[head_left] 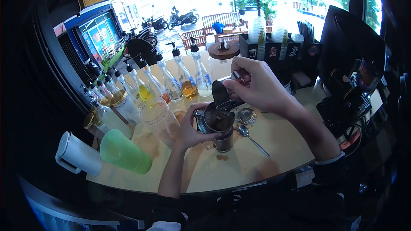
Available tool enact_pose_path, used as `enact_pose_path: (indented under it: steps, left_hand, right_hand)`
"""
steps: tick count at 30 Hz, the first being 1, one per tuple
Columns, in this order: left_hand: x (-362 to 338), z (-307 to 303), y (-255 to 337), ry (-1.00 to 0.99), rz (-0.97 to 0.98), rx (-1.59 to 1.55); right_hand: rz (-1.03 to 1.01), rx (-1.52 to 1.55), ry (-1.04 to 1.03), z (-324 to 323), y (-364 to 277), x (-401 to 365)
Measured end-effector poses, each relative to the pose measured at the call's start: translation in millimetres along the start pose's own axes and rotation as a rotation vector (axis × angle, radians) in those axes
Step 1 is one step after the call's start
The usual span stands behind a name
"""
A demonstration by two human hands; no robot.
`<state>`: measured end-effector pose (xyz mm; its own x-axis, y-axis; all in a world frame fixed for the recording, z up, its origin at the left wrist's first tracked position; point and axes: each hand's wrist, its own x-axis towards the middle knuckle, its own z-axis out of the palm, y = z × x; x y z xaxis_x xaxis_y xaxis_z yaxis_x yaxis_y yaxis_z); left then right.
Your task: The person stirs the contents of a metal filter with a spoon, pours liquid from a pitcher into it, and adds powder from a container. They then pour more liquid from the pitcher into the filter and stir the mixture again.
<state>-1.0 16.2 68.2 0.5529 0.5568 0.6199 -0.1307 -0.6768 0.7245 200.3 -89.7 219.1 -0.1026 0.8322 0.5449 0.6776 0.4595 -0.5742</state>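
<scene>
My left hand (191, 127) is closed around a metal cup (212, 119) with a loop handle, near the middle of the counter. Dark contents show inside it. Above the cup, my right hand (259, 83) grips a metal handle (236, 75). A dark oval flap (221, 95) stands up beside this hand, over the cup's rim; the rest of that piece is partly hidden by my fingers. Beneath the cup is a small metal cylinder (224, 144). A round metal lid (246, 116) and a spoon (253, 140) lie to the right.
Several pump bottles (187, 83) line the counter's far left side. A clear plastic pitcher (160, 122), a green tumbler (124, 152) and a white jug (79, 152) stand left. Stacked cups (257, 32) sit in a black holder (274, 51) at the back; dark equipment (364, 81) is right.
</scene>
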Motion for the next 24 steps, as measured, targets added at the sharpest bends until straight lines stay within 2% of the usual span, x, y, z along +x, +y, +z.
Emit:
enact_pose_path:
  steps: [12, 14, 18, 20, 24]
  left_hand:
    - [11, -5, 8, 0.022, -0.036, 0.009]
    - [14, -9, 10, -0.027, -0.111, -0.009]
    - [18, -12, 10, -0.021, -0.054, 0.059]
    - [19, -13, 11, 0.005, -0.064, 0.045]
    - [17, -13, 13, 0.017, -0.042, 0.041]
  right_hand:
    - [0.099, 0.028, 0.081, -7, 7, -9]
    - [0.134, 0.11, 0.149, -9, 9, -11]
    - [0.172, 0.063, 0.141, -15, 7, -13]
    - [0.073, -0.02, 0.187, -16, 7, -12]
    - [0.055, -0.036, 0.202, -16, -1, -9]
